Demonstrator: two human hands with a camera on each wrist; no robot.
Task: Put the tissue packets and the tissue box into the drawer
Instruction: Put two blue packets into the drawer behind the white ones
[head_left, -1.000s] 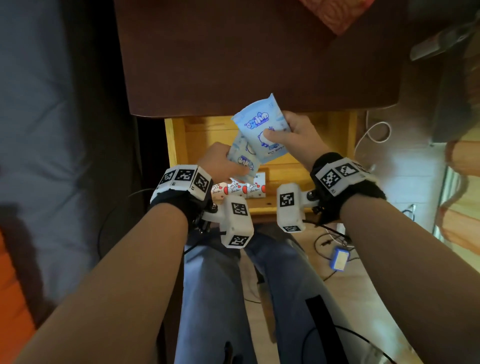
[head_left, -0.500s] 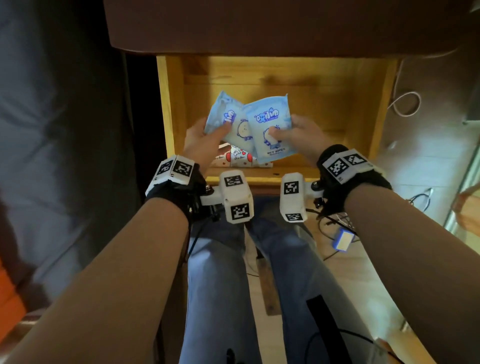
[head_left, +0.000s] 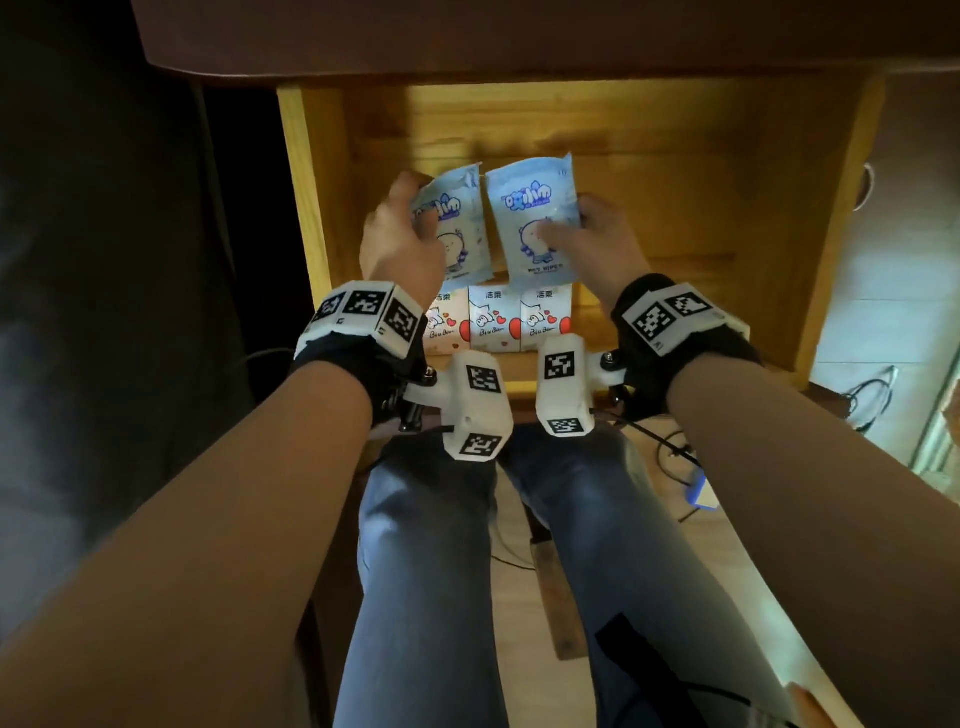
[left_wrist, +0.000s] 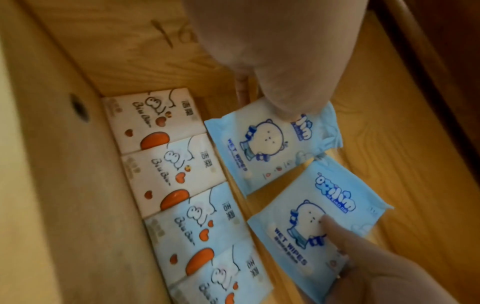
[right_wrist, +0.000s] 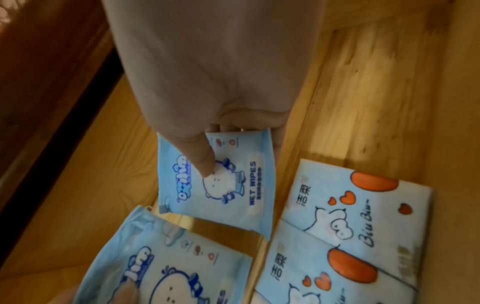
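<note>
Two light-blue wet-wipe packets hang side by side low over the floor of the open wooden drawer (head_left: 769, 218). My left hand (head_left: 421, 218) pinches the left packet (head_left: 460, 234) by its top corner, thumb on its face (left_wrist: 285, 98). My right hand (head_left: 566, 223) pinches the right packet (head_left: 535, 218), thumb pressed on the cartoon figure (right_wrist: 202, 162). A row of white tissue packets with red hearts (head_left: 496, 319) lies flat along the drawer's near wall, just below the blue ones. No tissue box is in view.
The dark brown tabletop (head_left: 519, 36) overhangs the drawer's back. The drawer's right half (head_left: 701, 234) shows bare wood. My knees in jeans (head_left: 431, 519) sit under the drawer front. Cables (head_left: 675, 452) lie on the floor at the right.
Both hands have carried the blue packets further into the drawer and lower. The packets overlapped before and are now spread apart side by side.
</note>
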